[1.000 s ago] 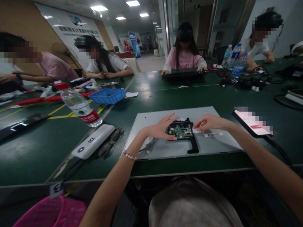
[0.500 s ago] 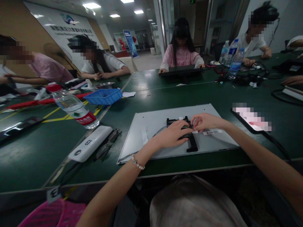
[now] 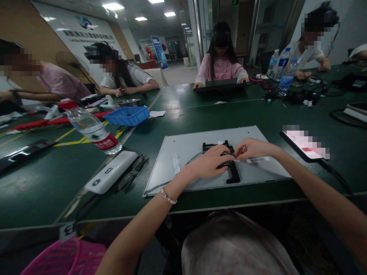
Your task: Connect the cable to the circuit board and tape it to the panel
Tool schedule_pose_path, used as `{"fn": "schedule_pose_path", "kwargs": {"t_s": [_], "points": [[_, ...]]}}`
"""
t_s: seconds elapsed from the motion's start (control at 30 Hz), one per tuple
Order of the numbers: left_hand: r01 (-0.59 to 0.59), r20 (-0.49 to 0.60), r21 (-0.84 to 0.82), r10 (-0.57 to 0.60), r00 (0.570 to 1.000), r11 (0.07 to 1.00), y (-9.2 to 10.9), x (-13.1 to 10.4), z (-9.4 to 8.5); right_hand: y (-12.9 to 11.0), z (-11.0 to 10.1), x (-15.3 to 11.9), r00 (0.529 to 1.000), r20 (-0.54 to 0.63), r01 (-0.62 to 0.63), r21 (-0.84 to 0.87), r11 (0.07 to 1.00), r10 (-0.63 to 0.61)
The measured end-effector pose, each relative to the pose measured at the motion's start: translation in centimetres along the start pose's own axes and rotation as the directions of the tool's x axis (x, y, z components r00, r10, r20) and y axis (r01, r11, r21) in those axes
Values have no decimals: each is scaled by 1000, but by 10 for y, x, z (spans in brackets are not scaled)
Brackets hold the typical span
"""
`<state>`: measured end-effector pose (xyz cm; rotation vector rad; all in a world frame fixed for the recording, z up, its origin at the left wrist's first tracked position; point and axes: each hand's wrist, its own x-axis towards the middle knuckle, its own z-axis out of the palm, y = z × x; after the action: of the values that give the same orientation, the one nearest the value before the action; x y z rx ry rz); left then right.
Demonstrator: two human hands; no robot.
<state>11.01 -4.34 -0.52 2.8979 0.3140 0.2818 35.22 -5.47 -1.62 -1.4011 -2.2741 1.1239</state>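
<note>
Covering the middle of the grey panel (image 3: 189,145), your left hand (image 3: 212,162) lies palm down, its fingers reaching over the black bracket (image 3: 233,175) and hiding most of the circuit board (image 3: 225,154) under them. Whether that hand grips the board or only rests there cannot be told from this view. Your right hand (image 3: 249,149) comes in from 3 o'clock, its fingers bent and drawn together at the bracket's right side, near the tips of your left hand. A small white tab (image 3: 236,160) shows below those fingertips; whether you pinch it cannot be told.

The panel lies flat on the counter (image 3: 197,110) right in front of you, its near edge close to the counter's edge. Take its middle as the clock's centre, with 12 pointing away from you. A barcode label (image 3: 258,160) sits on it at 3 o'clock, under your right wrist, and a white strip (image 3: 176,164) lies at 9, with a grey cable (image 3: 195,157) leading toward your left hand.

Off the panel, your phone (image 3: 305,145) lies with its screen lit, between 2 and 3 o'clock. At 9 are folded glasses (image 3: 132,173) just beside a white power bank (image 3: 111,172). Toward 10 is a red-capped water bottle (image 3: 91,128), with a blue tray (image 3: 127,116) nearer 11. At 12, across from you, a co-worker (image 3: 220,68) in pink sits behind a dark flat object (image 3: 220,87).
</note>
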Motion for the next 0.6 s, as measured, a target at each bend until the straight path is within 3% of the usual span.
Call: {"fn": "schedule_pose_path", "kwargs": {"t_s": [0.2, 0.33, 0.47, 0.6], "points": [[-14, 4, -3, 14, 1000, 1000, 1, -2, -3, -5, -3, -4, 1000, 12, -29, 16, 999, 29], [18, -6, -56, -18, 1000, 998, -1, -7, -24, -5, -7, -6, 1000, -2, -27, 83, 996, 27], [146, -10, -99, -148, 989, 984, -17, -23, -59, -4, -10, -8, 999, -18, -27, 176, 984, 30], [367, -36, -22, -367, 929, 930, -42, -56, -81, -5, -9, -7, 999, -41, -23, 172, 985, 30]]}}
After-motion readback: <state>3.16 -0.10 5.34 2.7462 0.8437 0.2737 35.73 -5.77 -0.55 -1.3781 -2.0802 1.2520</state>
